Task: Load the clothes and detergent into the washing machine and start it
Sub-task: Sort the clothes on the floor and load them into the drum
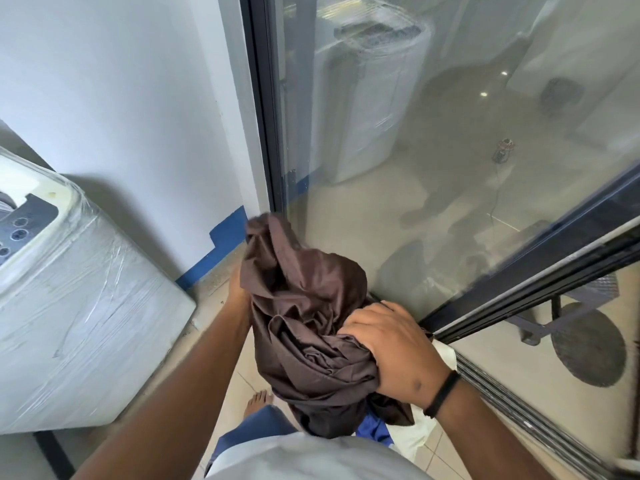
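You're holding a crumpled bundle of dark brown, slightly shiny cloth [304,317] up in front of you with both hands, well above the beige tiled floor [429,448]. Your right hand [391,344] is gripping the near side of the bundle, fingers curled down into the folds, a black band [441,393] sitting on that wrist. Your left hand [239,289] is reaching under the far side; the cloth is hiding most of it, so I cannot tell how its fingers are lying, only that it's touching the fabric. The white top-loading washing machine wrapped in clear plastic film [76,306] is standing to your left, apart from the bundle, its dark control panel [20,226] showing at the edge. Just beyond the cloth, a dark-framed glass sliding door [450,150] is reflecting the machine. Blue fabric [377,429] is peeking out beneath the bundle.
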A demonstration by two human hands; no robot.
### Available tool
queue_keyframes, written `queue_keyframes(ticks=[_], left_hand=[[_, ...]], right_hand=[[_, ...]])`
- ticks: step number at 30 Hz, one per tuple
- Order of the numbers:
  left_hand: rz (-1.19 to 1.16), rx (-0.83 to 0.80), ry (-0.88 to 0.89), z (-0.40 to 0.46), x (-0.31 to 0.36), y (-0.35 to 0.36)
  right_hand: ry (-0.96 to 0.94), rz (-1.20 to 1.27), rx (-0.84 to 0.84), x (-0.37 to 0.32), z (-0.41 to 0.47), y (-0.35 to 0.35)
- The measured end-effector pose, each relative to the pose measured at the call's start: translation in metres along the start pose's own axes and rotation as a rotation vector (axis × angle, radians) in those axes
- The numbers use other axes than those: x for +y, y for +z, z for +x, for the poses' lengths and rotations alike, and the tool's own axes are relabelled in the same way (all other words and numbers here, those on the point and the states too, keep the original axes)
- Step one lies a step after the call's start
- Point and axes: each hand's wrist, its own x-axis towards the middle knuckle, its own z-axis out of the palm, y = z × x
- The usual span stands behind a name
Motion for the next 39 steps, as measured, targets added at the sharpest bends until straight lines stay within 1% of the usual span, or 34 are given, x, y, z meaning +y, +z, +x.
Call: queue_keyframes(ticks=[2, 3, 4, 6, 7, 8, 9, 10, 12, 14, 15, 17, 18, 20, 22, 23, 25, 26, 27, 29, 31, 32, 33, 35, 37, 38, 39], left_hand=[[-0.019, -0.115, 0.028, -0.004, 0.017, 0.008], [-0.048, -0.219, -0.006, -0.007, 0.025, 0.012], [-0.023, -0.341, -0.008, -0.016, 0.027, 0.018], [0.148, -0.528, 0.091, -0.025, 0.017, 0.024], [0.302, -0.599, 0.161, -0.027, 0.01, 0.026], [0.421, -0.687, 0.227, -0.029, 0.002, 0.027], [0.517, -0.738, 0.269, -0.03, -0.002, 0.027], [0.563, -0.764, 0.302, -0.029, -0.007, 0.026], [0.531, -0.78, 0.296, -0.031, -0.01, 0.023], [0.462, -0.783, 0.252, -0.035, -0.006, 0.021], [0.489, -0.79, 0.245, -0.035, -0.003, 0.02], [0.627, -0.838, 0.281, -0.037, 0.001, 0.02], [0.716, -0.874, 0.312, -0.04, 0.004, 0.021], [0.881, -0.933, 0.338, -0.043, 0.006, 0.021], [1.024, -0.969, 0.344, -0.045, 0.009, 0.022], [1.091, -0.99, 0.346, -0.047, 0.011, 0.022], [1.169, -1.034, 0.37, -0.049, 0.012, 0.021], [1.191, -1.054, 0.398, -0.05, 0.011, 0.021], [1.214, -1.058, 0.432, -0.053, 0.01, 0.021], [1.206, -0.998, 0.528, -0.059, 0.008, 0.02], [1.142, -0.859, 0.679, -0.069, 0.01, 0.019], [1.086, -0.792, 0.717, -0.073, 0.012, 0.018], [1.002, -0.731, 0.712, -0.076, 0.015, 0.018], [0.744, -0.599, 0.613, -0.077, 0.024, 0.016], [0.473, -0.402, 0.56, -0.068, 0.031, 0.015], [0.427, -0.319, 0.556, -0.059, 0.034, 0.015], [0.437, -0.283, 0.548, -0.05, 0.035, 0.016]], right_hand=[[0.017, -0.013, -0.026, 0.005, 0.001, 0.008], [0.019, -0.022, -0.027, 0.006, 0.002, 0.01], [0.018, -0.03, -0.022, 0.007, 0.004, 0.011], [0.008, -0.038, 0.017, 0.006, 0.008, 0.008], [0.0, -0.019, 0.045, 0.004, 0.01, 0.004], [-0.01, 0.004, 0.072, 0.002, 0.01, -0.001], [-0.016, 0.012, 0.089, 0.001, 0.01, -0.006], [-0.013, 0.003, 0.098, -0.001, 0.008, -0.01], [0.018, -0.03, 0.126, -0.003, 0.002, -0.012], [0.056, -0.02, 0.201, -0.005, -0.005, -0.01], [0.081, 0.02, 0.256, -0.007, -0.008, -0.008], [0.143, 0.102, 0.37, -0.009, -0.011, -0.005], [0.17, 0.091, 0.405, -0.009, -0.011, -0.004], [0.195, -0.024, 0.439, -0.008, -0.01, -0.005], [0.198, -0.097, 0.421, -0.007, -0.008, -0.005], [0.192, -0.093, 0.378, -0.006, -0.008, -0.004], [0.156, -0.015, 0.276, -0.004, -0.008, 0.004], [0.141, 0.063, 0.249, -0.003, -0.008, 0.008], [0.133, 0.139, 0.241, -0.001, -0.009, 0.012], [0.137, 0.222, 0.261, 0.003, -0.008, 0.019], [0.15, 0.231, 0.288, 0.008, -0.005, 0.023], [0.151, 0.23, 0.303, 0.009, -0.004, 0.024], [0.152, 0.233, 0.324, 0.011, -0.003, 0.024], [0.146, 0.219, 0.376, 0.014, -0.002, 0.022], [0.105, 0.146, 0.416, 0.016, -0.002, 0.021], [0.068, 0.098, 0.414, 0.016, -0.001, 0.022], [0.025, 0.044, 0.397, 0.014, -0.001, 0.023]])
